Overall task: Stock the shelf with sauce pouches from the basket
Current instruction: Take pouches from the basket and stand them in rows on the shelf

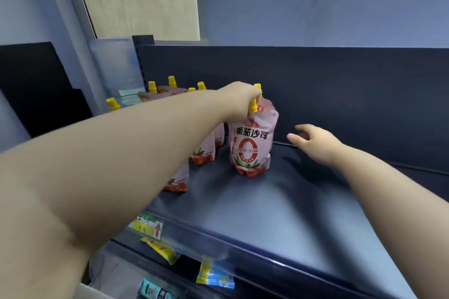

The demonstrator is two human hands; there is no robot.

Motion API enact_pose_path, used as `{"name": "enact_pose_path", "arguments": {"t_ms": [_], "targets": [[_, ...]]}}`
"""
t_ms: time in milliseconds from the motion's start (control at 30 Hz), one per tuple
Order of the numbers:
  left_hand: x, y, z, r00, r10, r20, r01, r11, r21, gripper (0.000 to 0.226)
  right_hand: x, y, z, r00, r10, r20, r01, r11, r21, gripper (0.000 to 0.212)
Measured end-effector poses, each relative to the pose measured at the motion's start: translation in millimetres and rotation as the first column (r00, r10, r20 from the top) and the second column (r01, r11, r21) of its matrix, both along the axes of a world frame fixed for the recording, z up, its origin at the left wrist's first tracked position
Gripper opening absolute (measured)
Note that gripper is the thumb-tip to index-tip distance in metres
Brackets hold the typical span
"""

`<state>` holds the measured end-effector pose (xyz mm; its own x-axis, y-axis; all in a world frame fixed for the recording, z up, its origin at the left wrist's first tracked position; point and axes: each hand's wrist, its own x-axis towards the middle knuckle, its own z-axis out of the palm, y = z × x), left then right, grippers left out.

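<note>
A pink sauce pouch [251,143] with a yellow cap stands upright on the dark shelf [279,201]. My left hand [239,102] is shut on its yellow spout at the top; a second pouch seems to stand right behind it. My right hand [313,141] hovers open just to the right of the pouch, fingers apart, touching nothing. Several more pink pouches [202,150] with yellow caps stand in rows to the left, partly hidden behind my left forearm. The basket is out of view.
The shelf's dark back panel [315,85] rises right behind the pouches. Price tags [148,226] hang on the front rail. A clear plastic container [116,70] stands at the shelf's left end. Packaged goods [158,292] lie on the lower shelf.
</note>
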<state>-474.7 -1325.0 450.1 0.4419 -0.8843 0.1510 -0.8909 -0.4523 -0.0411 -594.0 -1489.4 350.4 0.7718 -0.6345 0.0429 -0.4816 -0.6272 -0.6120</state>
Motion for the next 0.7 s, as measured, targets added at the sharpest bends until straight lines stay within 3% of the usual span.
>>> {"name": "enact_pose_path", "arguments": {"t_ms": [133,400,700], "targets": [[5,1,2,0.999,-0.021,-0.044,0.02,0.999,-0.027,0.03,-16,5,-1,0.999,-0.023,-0.041,0.022,0.999,-0.026,0.059],[2,22,0,0.988,-0.061,-0.144,0.044,0.992,-0.115,0.059,-34,39,6,0.993,-0.028,-0.116,0.015,0.994,-0.113,0.062],[-16,75,-1,0.998,-0.033,0.049,0.042,0.978,-0.204,0.056,-45,103,18,0.987,-0.013,-0.161,-0.039,0.949,-0.314,0.062]]}}
